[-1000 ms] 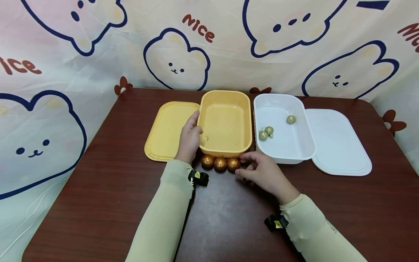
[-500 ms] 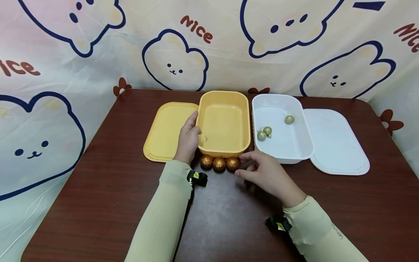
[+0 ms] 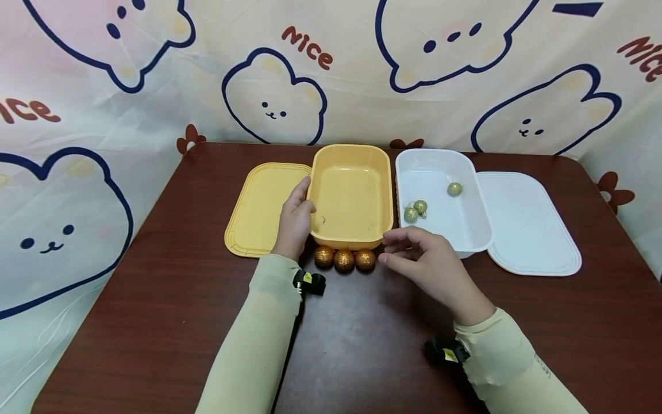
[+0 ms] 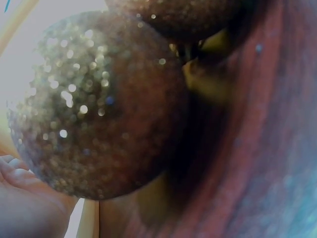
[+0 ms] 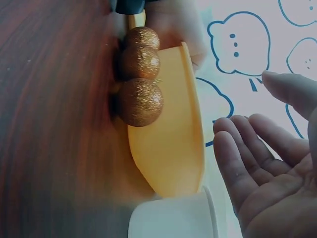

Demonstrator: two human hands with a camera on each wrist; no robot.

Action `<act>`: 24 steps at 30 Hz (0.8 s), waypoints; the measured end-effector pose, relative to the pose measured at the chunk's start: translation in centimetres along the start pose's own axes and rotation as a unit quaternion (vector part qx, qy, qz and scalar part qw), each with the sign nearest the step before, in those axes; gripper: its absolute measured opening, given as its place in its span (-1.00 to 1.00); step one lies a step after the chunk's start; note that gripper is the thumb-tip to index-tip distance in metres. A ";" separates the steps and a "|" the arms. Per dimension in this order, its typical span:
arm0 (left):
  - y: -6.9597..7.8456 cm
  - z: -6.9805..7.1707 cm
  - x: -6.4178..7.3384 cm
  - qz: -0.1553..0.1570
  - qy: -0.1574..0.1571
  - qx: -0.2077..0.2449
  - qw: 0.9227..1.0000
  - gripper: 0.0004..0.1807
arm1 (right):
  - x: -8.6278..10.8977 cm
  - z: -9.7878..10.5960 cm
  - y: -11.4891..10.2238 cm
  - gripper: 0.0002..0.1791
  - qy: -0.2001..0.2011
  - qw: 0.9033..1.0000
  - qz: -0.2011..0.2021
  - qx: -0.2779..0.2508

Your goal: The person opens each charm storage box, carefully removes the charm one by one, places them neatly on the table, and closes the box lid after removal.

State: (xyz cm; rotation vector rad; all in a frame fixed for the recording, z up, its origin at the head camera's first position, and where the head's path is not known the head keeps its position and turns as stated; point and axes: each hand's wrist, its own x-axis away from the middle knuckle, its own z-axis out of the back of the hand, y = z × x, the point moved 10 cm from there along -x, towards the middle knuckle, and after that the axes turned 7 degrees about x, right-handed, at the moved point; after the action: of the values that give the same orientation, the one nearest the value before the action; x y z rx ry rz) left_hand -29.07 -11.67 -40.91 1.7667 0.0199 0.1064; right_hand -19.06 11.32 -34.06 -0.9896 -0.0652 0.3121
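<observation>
My left hand (image 3: pixel 292 225) lies along the left wall of a yellow plastic box (image 3: pixel 354 201), its index finger stretched out and the thumb at the rim. In front of that box, three copper glitter balls (image 3: pixel 343 261) stand in a row on the table. One glitter ball (image 4: pixel 99 109) fills much of the left wrist view. My right hand (image 3: pixel 431 267) hovers to the right of the row with nothing in it, near the box's front right corner. Its fingers (image 5: pixel 229 166) are loosely bent and apart from the thumb in the right wrist view.
A white box (image 3: pixel 455 230) beside the yellow one holds three small green-gold baubles (image 3: pixel 420 207). To its right lies a white lid (image 3: pixel 527 224); a yellow lid (image 3: pixel 261 213) lies on the left. A printed curtain (image 3: pixel 351 103) hangs behind the brown table (image 3: pixel 155 287).
My right hand has drawn slightly right, away from the rightmost copper ball. The left hand stays at the yellow box, and the whole head view has shifted a little.
</observation>
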 end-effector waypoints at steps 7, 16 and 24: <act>0.1 0.0 0.0 -0.001 -0.001 0.002 1.000 -0.24 | -0.2 1.6 0.0 -0.71 0.034 0.999 0.008 -0.032; 0.4 -0.1 0.0 -0.007 0.004 -0.003 1.000 -0.25 | -0.1 4.5 0.3 -0.69 0.092 0.996 0.008 -0.003; 1.5 0.2 0.2 -0.025 0.012 -0.013 1.000 -0.38 | 0.0 6.6 0.6 -0.69 0.127 0.992 -0.002 -0.001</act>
State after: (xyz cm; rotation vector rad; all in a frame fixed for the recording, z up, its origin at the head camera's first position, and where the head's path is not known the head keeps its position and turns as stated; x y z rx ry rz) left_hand -28.92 -12.11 -39.48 1.7384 0.0800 0.0916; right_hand -20.52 17.01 -30.93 -1.0247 0.1651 0.1805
